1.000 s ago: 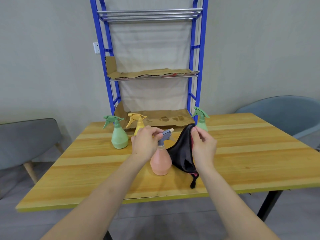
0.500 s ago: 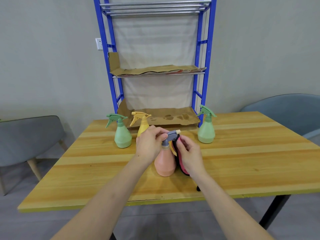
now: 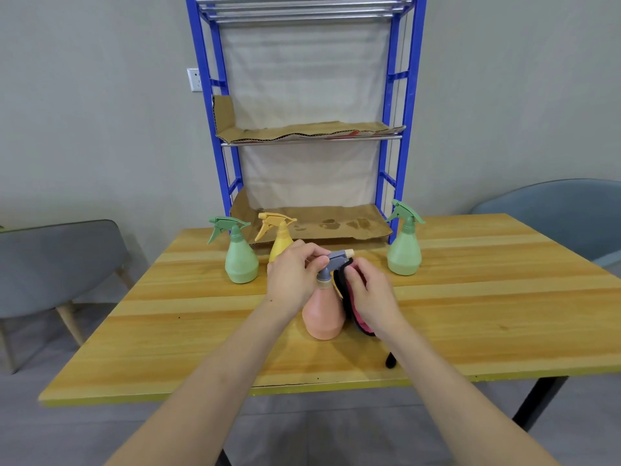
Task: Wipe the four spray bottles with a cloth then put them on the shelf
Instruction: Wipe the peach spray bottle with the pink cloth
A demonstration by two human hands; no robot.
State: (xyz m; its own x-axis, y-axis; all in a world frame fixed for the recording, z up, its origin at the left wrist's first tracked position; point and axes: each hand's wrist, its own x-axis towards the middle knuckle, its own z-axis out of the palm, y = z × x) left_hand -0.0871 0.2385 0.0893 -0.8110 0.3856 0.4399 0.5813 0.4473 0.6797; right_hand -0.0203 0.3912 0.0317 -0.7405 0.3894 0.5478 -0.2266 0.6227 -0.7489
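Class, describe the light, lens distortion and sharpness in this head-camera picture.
Head view: soft, even light, only a faint shadow under the pink plastic spray bottle on the wooden table; head view: the wide lens splays the posts of the blue metal shelf toward the top; no glare, little blur.

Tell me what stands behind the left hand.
A yellow spray bottle stands behind the left hand. Its trigger head and upper body show; the hand covers its base.

The left hand [image 3: 295,280] pinches the pink bottle's [image 3: 323,314] sprayer; the right hand [image 3: 369,294] presses a cloth [image 3: 346,290] against it.
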